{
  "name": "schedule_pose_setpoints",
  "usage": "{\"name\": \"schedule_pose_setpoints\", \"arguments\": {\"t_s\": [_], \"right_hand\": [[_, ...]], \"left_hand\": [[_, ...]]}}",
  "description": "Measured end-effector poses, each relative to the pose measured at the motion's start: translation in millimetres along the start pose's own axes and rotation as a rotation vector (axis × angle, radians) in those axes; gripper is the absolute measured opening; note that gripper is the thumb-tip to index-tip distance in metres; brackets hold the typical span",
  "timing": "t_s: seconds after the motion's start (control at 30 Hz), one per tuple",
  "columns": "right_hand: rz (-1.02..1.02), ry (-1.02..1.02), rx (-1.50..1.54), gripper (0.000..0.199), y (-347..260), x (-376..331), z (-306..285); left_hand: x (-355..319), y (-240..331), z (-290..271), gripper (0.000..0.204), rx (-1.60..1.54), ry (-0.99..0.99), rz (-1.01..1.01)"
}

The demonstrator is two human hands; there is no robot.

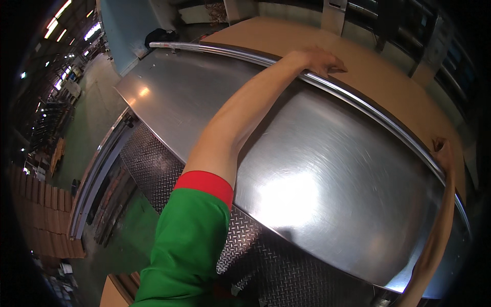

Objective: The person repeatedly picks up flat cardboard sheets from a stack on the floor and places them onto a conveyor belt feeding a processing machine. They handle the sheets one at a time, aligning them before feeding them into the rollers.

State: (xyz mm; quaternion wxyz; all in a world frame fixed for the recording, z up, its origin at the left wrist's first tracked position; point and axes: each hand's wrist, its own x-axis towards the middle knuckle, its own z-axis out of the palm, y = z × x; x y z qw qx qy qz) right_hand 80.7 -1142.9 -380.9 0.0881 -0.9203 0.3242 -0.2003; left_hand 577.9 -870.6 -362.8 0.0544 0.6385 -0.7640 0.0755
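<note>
Both hands, left hand (323, 61) and right hand (443, 152), curl over the far rolled edge (358, 102) of the steel sheet (307, 174), brown board (378, 71) lying just beyond.

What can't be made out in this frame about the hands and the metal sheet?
Head view only:
- Left hand: fingers curl over the far edge of the steel sheet, so their tips and grip are hidden.
- Right hand: sits in the dark, bent rim of the picture; fingers are too small and shadowed to read.
- Brown board: its near edge is hidden behind the sheet's rolled rim.
- Sheet's right corner: lost in the fisheye edge.
</note>
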Motion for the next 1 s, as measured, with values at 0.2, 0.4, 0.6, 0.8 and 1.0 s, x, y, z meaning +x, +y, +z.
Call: {"name": "schedule_pose_setpoints", "arguments": {"t_s": [0.2, 0.4, 0.6, 0.8, 1.0], "right_hand": [[-0.154, 0.208, -0.048, 0.034, 17, 3, 18], [0.060, -0.111, -0.278, 0.025, 2, 7, 4], [0.132, -0.208, -0.381, 0.029, -30, -3, 2], [0.299, -0.172, 0.016, 0.033, -48, -16, -9], [-0.058, 0.431, 0.191, 0.060, -84, -81, -5]], "left_hand": [[11, 3, 9, 0.070, 0.077, -0.027, -0.019], [17, -10, 19, 0.063, 0.013, -0.096, -0.056], [20, -9, 27, 0.058, 0.170, -0.218, -0.215], [26, -19, 30, 0.049, 0.093, -0.248, -0.170], [24, -13, 31, 0.055, 0.170, -0.268, -0.221]]}}
